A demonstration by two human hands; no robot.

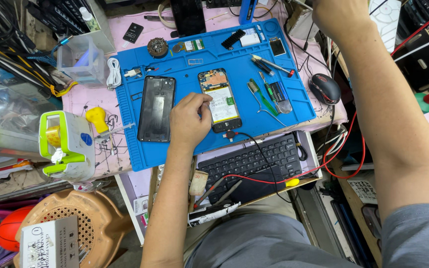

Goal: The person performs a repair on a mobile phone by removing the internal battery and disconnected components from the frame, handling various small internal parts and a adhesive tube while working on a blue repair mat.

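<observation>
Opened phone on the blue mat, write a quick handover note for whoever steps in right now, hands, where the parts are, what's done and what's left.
Left hand: resting on the blue mat, fingertips on the left edge of the opened phone; grips nothing.
Right hand: raised to the back of the bench at the top of the view; whether it holds anything cannot be told.
Parts: the phone lies back-off, battery and board exposed, with a cable plugged in at its bottom end. The removed black panel lies just left of it. Tweezers and small tools lie to the right.
Done: phone opened.
Left: phone not yet closed; panel still off.
</observation>
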